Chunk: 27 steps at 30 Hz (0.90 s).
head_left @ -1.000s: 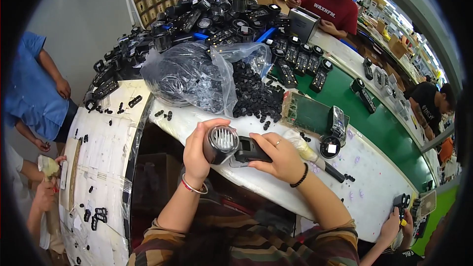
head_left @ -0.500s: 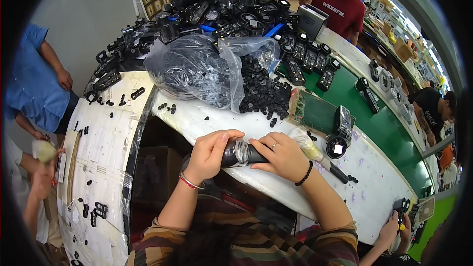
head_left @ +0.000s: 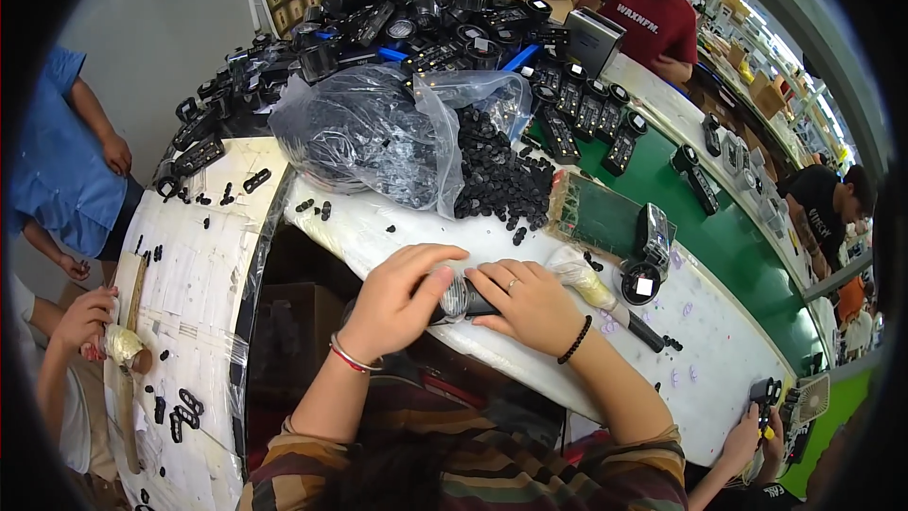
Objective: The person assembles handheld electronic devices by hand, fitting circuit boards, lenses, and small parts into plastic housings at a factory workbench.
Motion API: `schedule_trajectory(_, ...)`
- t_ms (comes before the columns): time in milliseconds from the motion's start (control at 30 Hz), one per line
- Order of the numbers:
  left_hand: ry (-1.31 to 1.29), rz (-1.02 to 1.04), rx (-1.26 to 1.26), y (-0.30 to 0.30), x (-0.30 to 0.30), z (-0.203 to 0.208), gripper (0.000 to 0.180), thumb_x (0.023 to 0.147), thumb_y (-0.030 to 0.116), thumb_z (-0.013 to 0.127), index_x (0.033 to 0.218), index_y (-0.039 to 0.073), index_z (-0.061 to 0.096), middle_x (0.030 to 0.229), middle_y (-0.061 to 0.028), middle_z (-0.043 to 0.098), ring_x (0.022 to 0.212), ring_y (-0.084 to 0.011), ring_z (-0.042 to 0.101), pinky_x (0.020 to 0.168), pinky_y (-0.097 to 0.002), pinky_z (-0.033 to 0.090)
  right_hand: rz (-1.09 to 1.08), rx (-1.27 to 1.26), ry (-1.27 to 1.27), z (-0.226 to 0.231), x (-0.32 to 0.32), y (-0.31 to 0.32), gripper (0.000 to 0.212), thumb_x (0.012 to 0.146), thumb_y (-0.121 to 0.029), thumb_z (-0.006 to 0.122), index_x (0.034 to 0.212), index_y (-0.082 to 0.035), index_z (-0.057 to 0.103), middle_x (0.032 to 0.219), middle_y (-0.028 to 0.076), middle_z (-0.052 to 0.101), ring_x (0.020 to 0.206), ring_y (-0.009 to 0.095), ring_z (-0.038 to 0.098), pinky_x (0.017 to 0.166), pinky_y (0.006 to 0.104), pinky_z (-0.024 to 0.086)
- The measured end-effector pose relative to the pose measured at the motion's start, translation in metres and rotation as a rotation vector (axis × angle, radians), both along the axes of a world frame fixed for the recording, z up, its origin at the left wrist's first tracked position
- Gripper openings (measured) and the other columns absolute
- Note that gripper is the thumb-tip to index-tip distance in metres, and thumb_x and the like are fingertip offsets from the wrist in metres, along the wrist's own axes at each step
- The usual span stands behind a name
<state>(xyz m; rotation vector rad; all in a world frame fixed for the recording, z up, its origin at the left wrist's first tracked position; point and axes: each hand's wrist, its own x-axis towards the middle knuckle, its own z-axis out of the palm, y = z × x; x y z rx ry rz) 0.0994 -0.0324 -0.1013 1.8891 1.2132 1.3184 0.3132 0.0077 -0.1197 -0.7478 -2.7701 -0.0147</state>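
A black device housing with a clear cylindrical section point(head_left: 456, 299) lies sideways across the front edge of the white table. My left hand point(head_left: 399, 301) wraps round its left end, thumb against the clear part. From the right, my right hand point(head_left: 526, 307) closes over the black end, covering most of it. Just right of that hand rests a mallet point(head_left: 577, 272), its head wrapped in clear and yellowish film, its dark handle pointing right. Much of the housing is hidden beneath my palms.
Beyond my hands lie a big clear plastic bag point(head_left: 364, 137) and a heap of small black parts point(head_left: 506, 170). Black housings point(head_left: 426, 24) are piled behind. A green box point(head_left: 596, 213) stands right, before a green conveyor point(head_left: 700, 218). At left, a co-worker's hand point(head_left: 85, 322) is near another wrapped mallet point(head_left: 123, 345).
My hands have drawn closer together on the housing, the right one sliding left and covering more of its black end. At left, the co-worker's mallet has come down onto the other table.
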Motion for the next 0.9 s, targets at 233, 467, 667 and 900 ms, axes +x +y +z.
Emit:
schedule_trajectory(233, 0.117, 0.009, -0.102, 0.024, 0.003, -0.01, 0.024, 0.091, 0.02, 0.051, 0.08, 0.003, 0.065, 0.074, -0.0133, 0.063, 0.068, -0.0335, 0.06, 0.06, -0.0375, 0.047, -0.057, -0.024, -0.063, 0.0, -0.007, 0.003, 0.064, 0.081, -0.046, 0.061, 0.126, -0.004, 0.047, 0.117, 0.011, 0.052, 0.108, 0.026, 0.05, 0.087, 0.0366, 0.042)
schedule_trajectory(467, 0.059, 0.056, -0.017, 0.001, 0.007, -0.015, 0.016, 0.088, 0.009, 0.052, 0.082, 0.001, 0.064, 0.077, -0.0131, 0.064, 0.067, -0.0267, 0.062, 0.061, -0.031, 0.048, 0.014, -0.046, 0.132, -0.01, -0.002, 0.0, 0.065, 0.08, -0.047, 0.063, 0.126, -0.003, 0.05, 0.112, 0.009, 0.056, 0.098, 0.026, 0.053, 0.084, 0.0378, 0.042)
schedule_trajectory(667, -0.663, 0.014, -0.164, -0.002, 0.005, -0.044, 0.039, 0.098, 0.018, 0.034, 0.087, -0.007, 0.062, 0.086, -0.0141, 0.067, 0.079, -0.0205, 0.063, 0.078, -0.0294, 0.049, 0.045, 0.027, 0.345, -0.008, 0.0, 0.003, 0.057, 0.074, -0.041, 0.072, 0.116, -0.005, 0.058, 0.098, 0.007, 0.062, 0.08, 0.024, 0.057, 0.072, 0.0344, 0.044)
schedule_trajectory(900, -1.265, -0.446, -0.337, 0.016, 0.034, -0.039, 0.058, 0.1, 0.043, 0.026, 0.136, 0.0, 0.035, 0.129, -0.0192, 0.051, 0.119, -0.028, 0.05, 0.104, -0.0407, 0.037, -0.084, -1.096, 1.121, -0.018, 0.0, -0.004, 0.035, 0.096, -0.03, 0.05, 0.116, -0.001, 0.052, 0.097, 0.007, 0.063, 0.081, 0.015, 0.063, 0.072, 0.0274, 0.051)
